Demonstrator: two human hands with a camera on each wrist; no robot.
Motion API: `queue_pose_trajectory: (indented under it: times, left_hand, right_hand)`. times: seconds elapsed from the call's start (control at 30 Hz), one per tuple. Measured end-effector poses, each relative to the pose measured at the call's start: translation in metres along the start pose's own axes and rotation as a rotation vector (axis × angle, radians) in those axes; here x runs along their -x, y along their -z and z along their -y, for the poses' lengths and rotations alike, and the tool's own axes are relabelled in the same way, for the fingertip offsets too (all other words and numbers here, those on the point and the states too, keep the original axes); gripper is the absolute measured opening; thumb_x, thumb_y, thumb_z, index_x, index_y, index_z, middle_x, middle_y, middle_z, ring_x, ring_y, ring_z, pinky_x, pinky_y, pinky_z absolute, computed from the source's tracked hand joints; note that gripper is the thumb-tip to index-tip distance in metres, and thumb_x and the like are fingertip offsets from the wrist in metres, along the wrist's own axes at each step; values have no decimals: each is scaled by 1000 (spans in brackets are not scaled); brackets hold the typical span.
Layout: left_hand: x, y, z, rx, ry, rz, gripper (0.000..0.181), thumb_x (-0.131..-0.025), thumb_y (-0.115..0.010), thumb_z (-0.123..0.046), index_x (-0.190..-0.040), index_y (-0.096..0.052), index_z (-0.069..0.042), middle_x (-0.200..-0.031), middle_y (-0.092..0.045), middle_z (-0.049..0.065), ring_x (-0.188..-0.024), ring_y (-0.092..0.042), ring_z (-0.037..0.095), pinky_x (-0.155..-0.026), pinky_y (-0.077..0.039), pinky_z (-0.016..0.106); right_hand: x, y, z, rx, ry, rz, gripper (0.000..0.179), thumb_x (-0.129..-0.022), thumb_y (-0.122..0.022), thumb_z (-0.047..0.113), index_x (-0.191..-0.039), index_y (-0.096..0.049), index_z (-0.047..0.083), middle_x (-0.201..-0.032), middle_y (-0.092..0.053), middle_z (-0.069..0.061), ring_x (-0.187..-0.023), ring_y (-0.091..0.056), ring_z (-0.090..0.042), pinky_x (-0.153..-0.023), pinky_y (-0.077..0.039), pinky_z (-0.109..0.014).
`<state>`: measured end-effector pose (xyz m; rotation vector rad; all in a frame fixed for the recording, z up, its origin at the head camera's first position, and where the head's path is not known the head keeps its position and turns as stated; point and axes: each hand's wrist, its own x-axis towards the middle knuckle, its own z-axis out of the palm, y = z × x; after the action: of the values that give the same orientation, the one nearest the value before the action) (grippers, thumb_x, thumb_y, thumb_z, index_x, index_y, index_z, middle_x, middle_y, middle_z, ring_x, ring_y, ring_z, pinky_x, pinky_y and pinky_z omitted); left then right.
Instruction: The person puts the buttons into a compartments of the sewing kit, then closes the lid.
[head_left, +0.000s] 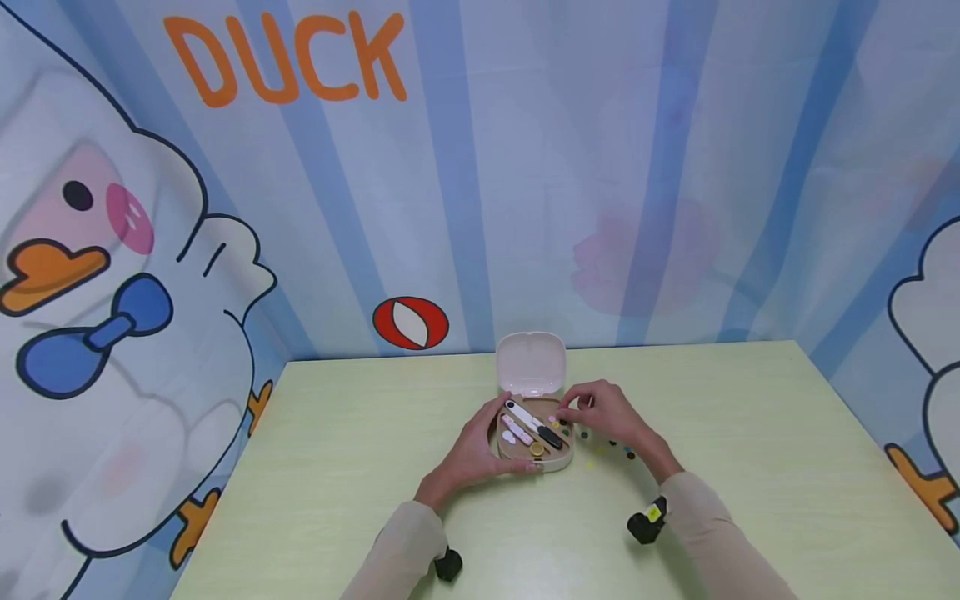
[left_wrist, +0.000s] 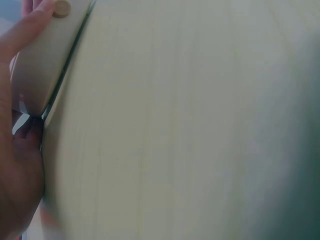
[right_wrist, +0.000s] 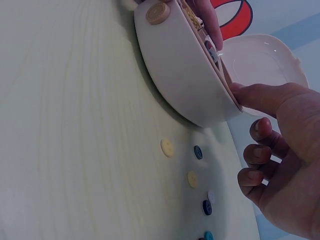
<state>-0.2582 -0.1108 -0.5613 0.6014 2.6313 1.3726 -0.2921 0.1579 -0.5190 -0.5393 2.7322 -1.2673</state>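
Note:
A small off-white sewing box [head_left: 553, 466] stands on the table, its pale pink lid [head_left: 531, 363] raised at the back. Its beige inner tray holds a white tool with a black end [head_left: 534, 423], a pink patterned stick [head_left: 516, 429], a gold round piece [head_left: 536, 449] and small buttons. My left hand [head_left: 472, 450] grips the box from the left, thumb along the front near the round wooden knob [right_wrist: 157, 13]. My right hand [head_left: 603, 408] reaches over the right rim, thumb and index finger inside the tray, other fingers curled outside. I cannot tell whether a button is between its fingertips.
Several loose buttons lie right of the box, among them a cream button [right_wrist: 167, 148], a dark blue button [right_wrist: 207, 207] and a turquoise button [right_wrist: 208, 235]. The pale wood-grain table [head_left: 360, 467] ends at a printed duck curtain [head_left: 525, 167] behind the box.

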Motion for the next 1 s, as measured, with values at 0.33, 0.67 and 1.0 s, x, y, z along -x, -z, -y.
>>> queue_pose_trajectory:
  times: [0.33,0.67,1.0]
  left_hand:
    - [-1,-2,3,8,-11,-7,120,-72,-92,-57,-166,-25,-24,-166,-33,-2,-151,-32,18,-121,-31,49]
    - [-1,-2,2,10,-14,-3,119,-73,-91,-58,-166,-25,-25,-166,-33,-2,-151,-33,19,-121,-32,51]
    - [0,-1,1,26,-24,-8,119,-72,-94,-53,-165,-26,-22,-165,-35,-1,-151,-33,19,-121,-31,48]
  right_hand:
    - [0,-4,-2,-3,-22,-5,7,-93,-80,21,-97,-81,15,-70,-56,2,-62,-48,-17,-50,-36,-26]
    - [7,-2,-5,-58,5,-17,16,-97,-76,22,-109,-81,11,-75,-64,-7,-62,-49,-15,-50,-37,-26]
    - [19,7,-19,-96,17,-40,25,-97,-76,24,-120,-77,14,-71,-60,-11,-59,-46,-15,-50,-38,-25]
